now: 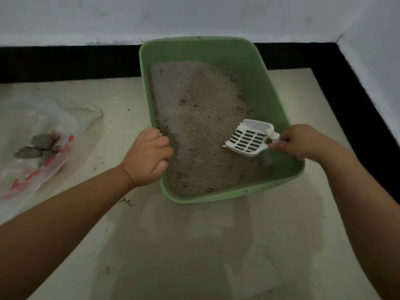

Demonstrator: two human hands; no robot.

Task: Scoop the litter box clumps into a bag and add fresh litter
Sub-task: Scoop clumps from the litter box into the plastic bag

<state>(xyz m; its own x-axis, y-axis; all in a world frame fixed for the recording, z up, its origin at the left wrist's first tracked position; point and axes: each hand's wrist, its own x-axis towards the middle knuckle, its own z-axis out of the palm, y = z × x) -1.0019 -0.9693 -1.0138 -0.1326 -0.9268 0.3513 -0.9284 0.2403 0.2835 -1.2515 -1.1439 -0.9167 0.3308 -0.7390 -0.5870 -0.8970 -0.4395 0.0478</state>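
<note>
A green litter box [268,87] stands on the floor against the wall, holding grey-brown litter [199,118] heaped toward its left and near side. My left hand [149,156] grips the box's left rim, fingers curled over the edge. My right hand [296,140] holds the handle of a white slotted scoop [249,138], whose empty blade hangs just above the litter at the box's right near corner. On the floor at the left lies a clear plastic bag [39,135] with red print, and grey clumps [39,146] rest inside it.
The pale floor [194,245] carries scattered litter grains around the box and bag. A black skirting band [65,61] runs along the white wall behind and down the right side, forming a corner at the upper right.
</note>
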